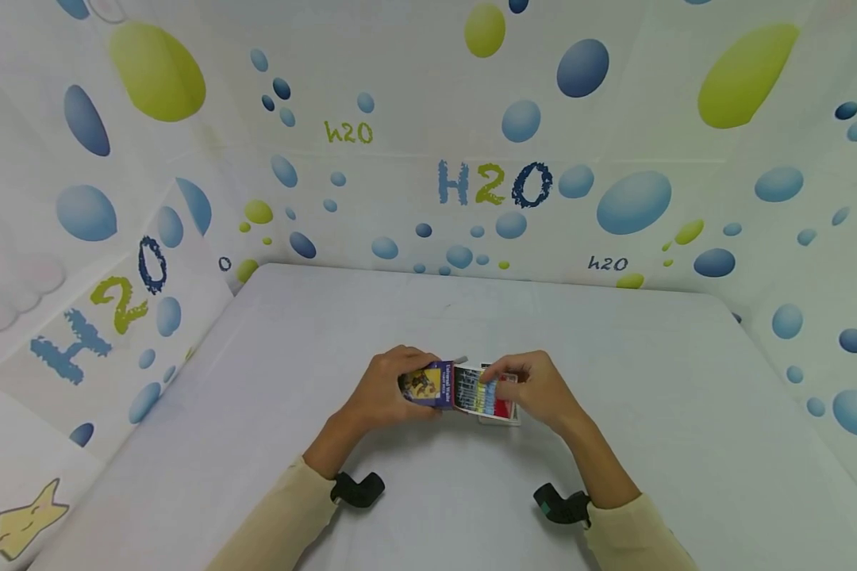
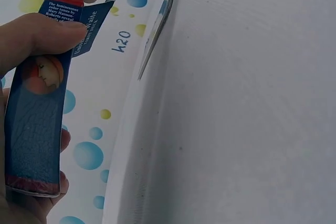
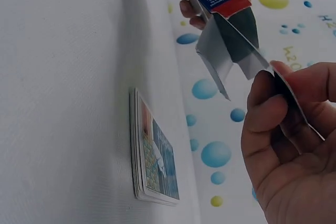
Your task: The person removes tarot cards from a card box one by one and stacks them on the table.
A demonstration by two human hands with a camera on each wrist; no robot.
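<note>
My left hand [image 1: 384, 390] grips a dark blue tarot card box [image 1: 423, 384], its thumb along one narrow side [image 2: 37, 135]. The box end towards the right is open, with pale inner flaps [image 3: 212, 51] standing out. A tarot card [image 1: 469, 390] with a picture of swords spans from the opening to my right hand [image 1: 543, 388]. Thumb and fingers of that hand pinch the card's far end. Below the card, a small stack of cards [image 3: 161, 158] lies on the table, picture side up, partly hidden in the head view.
A white cloth covers the table [image 1: 650, 381]. Behind and beside it hang white curtains [image 1: 400, 174] printed with blue and green drops. Dark wrist mounts [image 1: 357, 490] sit at both sleeves.
</note>
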